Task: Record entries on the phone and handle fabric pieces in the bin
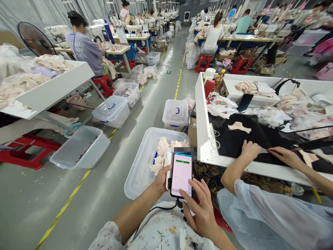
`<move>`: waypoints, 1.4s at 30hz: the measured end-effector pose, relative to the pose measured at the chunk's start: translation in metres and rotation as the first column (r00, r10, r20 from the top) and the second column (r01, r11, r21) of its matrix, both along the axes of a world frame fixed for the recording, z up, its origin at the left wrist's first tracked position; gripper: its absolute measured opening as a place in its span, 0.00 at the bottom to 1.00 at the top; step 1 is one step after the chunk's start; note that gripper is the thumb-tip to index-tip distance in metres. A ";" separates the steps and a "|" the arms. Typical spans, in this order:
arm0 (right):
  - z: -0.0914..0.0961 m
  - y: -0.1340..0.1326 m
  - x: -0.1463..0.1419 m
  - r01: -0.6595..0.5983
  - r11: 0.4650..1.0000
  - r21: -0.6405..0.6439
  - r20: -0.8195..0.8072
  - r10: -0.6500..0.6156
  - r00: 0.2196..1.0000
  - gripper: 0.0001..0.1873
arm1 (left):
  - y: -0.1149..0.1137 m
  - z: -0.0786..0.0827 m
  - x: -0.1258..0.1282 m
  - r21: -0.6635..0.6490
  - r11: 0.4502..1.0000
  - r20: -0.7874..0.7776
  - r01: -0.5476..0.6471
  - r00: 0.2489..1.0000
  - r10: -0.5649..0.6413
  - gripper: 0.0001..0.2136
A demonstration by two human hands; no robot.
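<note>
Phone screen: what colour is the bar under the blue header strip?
Green: the bar on the phone screen, seen best in the head view.

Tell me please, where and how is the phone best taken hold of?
Probably grip the phone by its long left edge, coming from the left, as the left hand does. It is long and flat, its screen facing up, so this leaves the screen free for the right hand; a cable meets the bottom end.

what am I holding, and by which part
Your left hand holds a smartphone by its left side, where a white piece sits; your right hand, fingers over the screen, holds nothing.
</note>
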State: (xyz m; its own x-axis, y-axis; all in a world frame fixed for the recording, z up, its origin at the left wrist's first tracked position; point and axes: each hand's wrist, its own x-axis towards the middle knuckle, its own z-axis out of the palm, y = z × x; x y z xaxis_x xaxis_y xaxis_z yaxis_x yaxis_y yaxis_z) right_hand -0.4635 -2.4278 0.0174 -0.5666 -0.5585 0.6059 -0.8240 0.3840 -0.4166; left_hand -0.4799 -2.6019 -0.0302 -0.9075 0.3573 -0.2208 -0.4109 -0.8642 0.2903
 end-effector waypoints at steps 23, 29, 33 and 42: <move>0.002 -0.007 -0.001 0.010 1.000 -0.011 0.013 -0.010 1.000 0.20 | 0.001 -0.003 0.001 -0.008 1.000 0.038 -0.017 0.999 0.017 0.29; 0.002 -0.009 -0.004 0.006 1.000 0.018 0.011 -0.006 1.000 0.18 | 0.001 0.000 0.000 -0.023 1.000 0.060 -0.018 0.998 0.019 0.30; 0.002 -0.006 -0.006 0.009 1.000 -0.012 0.005 -0.009 1.000 0.21 | 0.000 -0.002 0.000 -0.011 1.000 0.054 -0.016 0.998 0.017 0.30; 0.003 -0.010 -0.010 0.034 0.999 0.027 0.025 -0.035 0.999 0.19 | 0.001 -0.004 -0.002 0.007 1.000 0.039 -0.007 0.999 0.007 0.28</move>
State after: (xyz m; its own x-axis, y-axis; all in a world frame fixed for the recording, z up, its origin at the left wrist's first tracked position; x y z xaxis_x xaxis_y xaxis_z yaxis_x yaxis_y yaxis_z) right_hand -0.4735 -2.4377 0.0199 -0.6006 -0.5540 0.5765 -0.7995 0.4232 -0.4262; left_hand -0.4820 -2.6014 -0.0344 -0.9008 0.3524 -0.2537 -0.4155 -0.8693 0.2678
